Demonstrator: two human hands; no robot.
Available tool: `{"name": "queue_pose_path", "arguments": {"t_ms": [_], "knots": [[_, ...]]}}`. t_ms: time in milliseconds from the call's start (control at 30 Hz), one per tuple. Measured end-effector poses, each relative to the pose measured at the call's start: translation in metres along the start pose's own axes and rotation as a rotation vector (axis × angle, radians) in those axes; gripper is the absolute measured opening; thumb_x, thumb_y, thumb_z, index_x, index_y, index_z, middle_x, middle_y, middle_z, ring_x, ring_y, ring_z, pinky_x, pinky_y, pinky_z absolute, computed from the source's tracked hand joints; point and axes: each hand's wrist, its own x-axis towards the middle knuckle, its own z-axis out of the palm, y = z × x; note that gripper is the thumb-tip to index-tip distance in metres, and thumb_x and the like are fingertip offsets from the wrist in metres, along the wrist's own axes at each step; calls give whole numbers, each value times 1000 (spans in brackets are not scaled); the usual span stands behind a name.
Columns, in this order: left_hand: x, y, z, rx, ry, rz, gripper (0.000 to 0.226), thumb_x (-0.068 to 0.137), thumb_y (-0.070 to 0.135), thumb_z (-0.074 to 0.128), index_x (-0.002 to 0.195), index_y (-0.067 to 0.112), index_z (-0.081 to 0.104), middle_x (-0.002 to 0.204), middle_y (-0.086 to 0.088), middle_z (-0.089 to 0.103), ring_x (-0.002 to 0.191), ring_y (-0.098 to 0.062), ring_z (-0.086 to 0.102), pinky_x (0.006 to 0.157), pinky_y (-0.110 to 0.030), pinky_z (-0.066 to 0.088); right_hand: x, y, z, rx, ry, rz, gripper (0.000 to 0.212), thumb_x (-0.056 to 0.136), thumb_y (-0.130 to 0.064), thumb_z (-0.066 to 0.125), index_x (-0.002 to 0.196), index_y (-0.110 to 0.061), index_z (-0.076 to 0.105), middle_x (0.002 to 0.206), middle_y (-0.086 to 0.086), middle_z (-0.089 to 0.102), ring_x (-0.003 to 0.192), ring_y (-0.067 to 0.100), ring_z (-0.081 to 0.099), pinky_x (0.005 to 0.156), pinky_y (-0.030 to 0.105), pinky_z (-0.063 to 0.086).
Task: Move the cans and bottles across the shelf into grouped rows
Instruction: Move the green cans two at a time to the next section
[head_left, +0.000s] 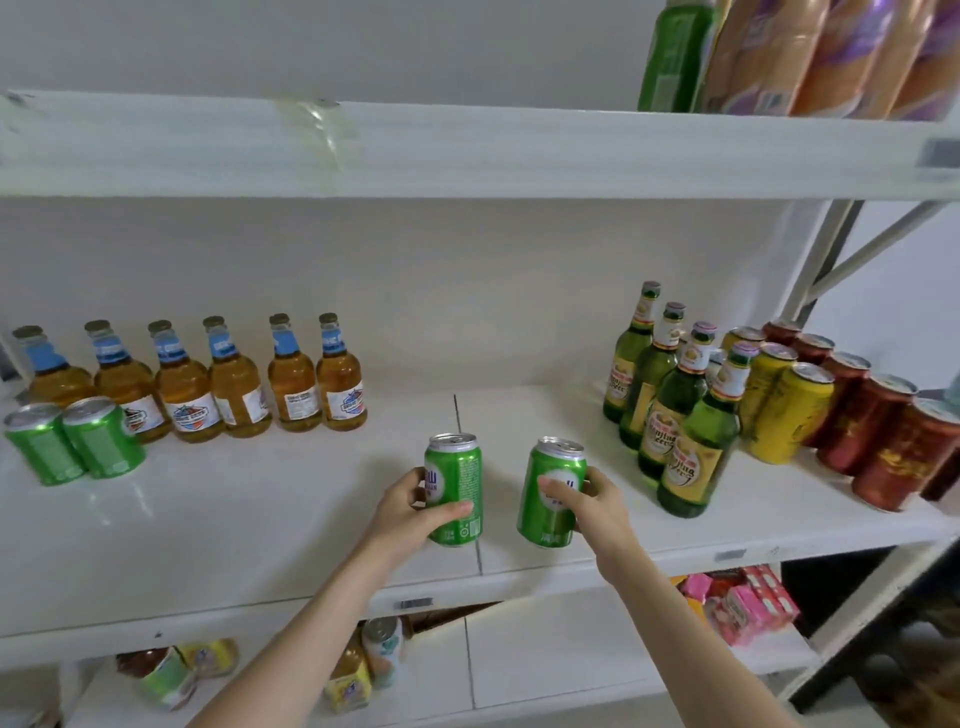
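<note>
My left hand (410, 512) grips one upright green can (457, 478) near the middle of the white shelf (234, 519). My right hand (589, 506) grips a second green can (550, 483) just to its right. Two more green cans (72, 441) stand at the shelf's left front. Behind them runs a row of several amber bottles with blue neck labels (234, 384). On the right stand several green glass bottles (675, 410), then yellow cans (784, 410) and red cans (883, 441) in rows.
An upper shelf (467, 150) overhangs close above, carrying a green bottle and orange bottles at the right (810, 52). The lower shelf holds cans, packets and pink boxes (748, 608). A grey metal upright (826, 260) bounds the shelf's right end.
</note>
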Motion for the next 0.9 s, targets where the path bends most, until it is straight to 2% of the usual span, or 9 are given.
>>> {"name": "queue_pose_path", "arguments": {"t_ms": [67, 200, 333, 433, 533, 567, 700, 767, 900], "knots": [[5, 1, 27, -17, 14, -5, 46, 71, 26, 87, 111, 28, 65, 108, 4, 74, 101, -14, 69, 82, -31, 56, 11, -2, -26, -9, -11, -1, 39, 77, -16, 81, 111, -13, 61, 103, 10, 71, 96, 26, 69, 84, 43, 57], [9, 4, 76, -57, 48, -26, 44, 72, 15, 86, 109, 23, 65, 102, 4, 76, 94, -11, 72, 67, -17, 54, 28, -2, -70, -25, -20, 14, 40, 74, -20, 84, 107, -15, 61, 100, 8, 72, 93, 24, 70, 83, 41, 57], [19, 6, 110, -58, 47, -51, 47, 71, 12, 86, 112, 21, 65, 103, 3, 76, 94, -10, 72, 77, -24, 58, 46, -3, -93, -18, -49, 19, 38, 74, -18, 84, 105, -17, 62, 100, 8, 72, 93, 23, 70, 83, 40, 57], [36, 10, 121, -44, 50, -53, 50, 71, 14, 87, 115, 21, 64, 107, 3, 75, 98, -12, 71, 73, -22, 55, 64, -6, -97, -17, -60, 9, 36, 75, -18, 84, 104, -16, 63, 98, 6, 72, 90, 20, 70, 73, 31, 55], [59, 12, 125, -39, 68, -51, 51, 69, 14, 88, 113, 22, 64, 106, 2, 75, 95, -10, 72, 65, -17, 55, 87, -6, -94, -7, -66, -7, 33, 76, -18, 83, 101, -19, 62, 96, 3, 72, 84, 13, 70, 63, 21, 51], [68, 12, 126, -37, 74, -48, 51, 68, 14, 89, 113, 22, 65, 106, 1, 75, 94, -10, 72, 65, -17, 55, 96, -5, -91, -4, -64, -11, 33, 76, -18, 83, 101, -20, 62, 95, 2, 72, 82, 11, 70, 61, 19, 51], [108, 9, 121, -17, 87, -34, 53, 65, 14, 90, 111, 21, 65, 107, -1, 75, 101, -19, 71, 80, -33, 59, 132, 2, -79, 30, -59, -33, 34, 74, -17, 84, 101, -23, 63, 91, -4, 73, 70, 0, 70, 53, 11, 50], [127, 8, 117, -2, 81, -24, 55, 64, 16, 91, 112, 23, 65, 109, -1, 74, 103, -19, 70, 82, -35, 59, 150, 5, -72, 49, -62, -50, 36, 73, -19, 85, 102, -25, 63, 92, -5, 73, 74, 2, 71, 56, 13, 51], [161, 5, 110, 1, 69, -4, 55, 65, 10, 90, 112, 22, 64, 112, -5, 73, 106, -22, 69, 86, -41, 59, 186, 14, -58, 82, -44, -94, 44, 72, -20, 85, 108, -30, 61, 103, -3, 72, 93, 14, 70, 74, 28, 53]]}}
